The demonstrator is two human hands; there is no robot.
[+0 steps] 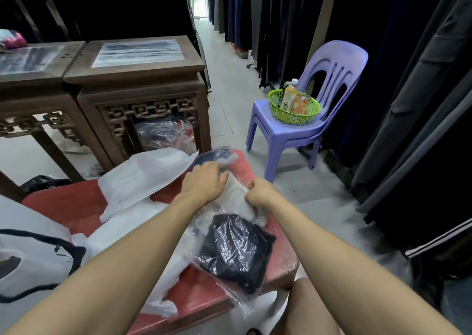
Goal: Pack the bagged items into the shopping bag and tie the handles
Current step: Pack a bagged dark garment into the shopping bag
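Biggest risk here is the slippery plastic. The person's right hand (261, 193) is clenched, pinching an edge of the white shopping bag (238, 194) near the far right corner of the red table (76, 207). The left hand (204, 184) has its fingers curled onto the clear wrap of the far bagged item (217, 154), which pokes past the table's far edge. If the mouth isn't held open wide enough, that item could snag on the rim or slide off the far edge onto the floor. The near bagged item (235, 250) (dark cloth in crinkly clear plastic) overhangs the table's right side too, so an elbow bump might tip it off. The table itself is scuffed red, with loose white bags (143, 176) heaped across its left half. Beyond the table stands a carved wooden stand (143, 79), and to the table's right a purple chair (288, 133) holds a green basket (286, 116) of bottles. Dark hanging clothes (421, 105) line the aisle further right.
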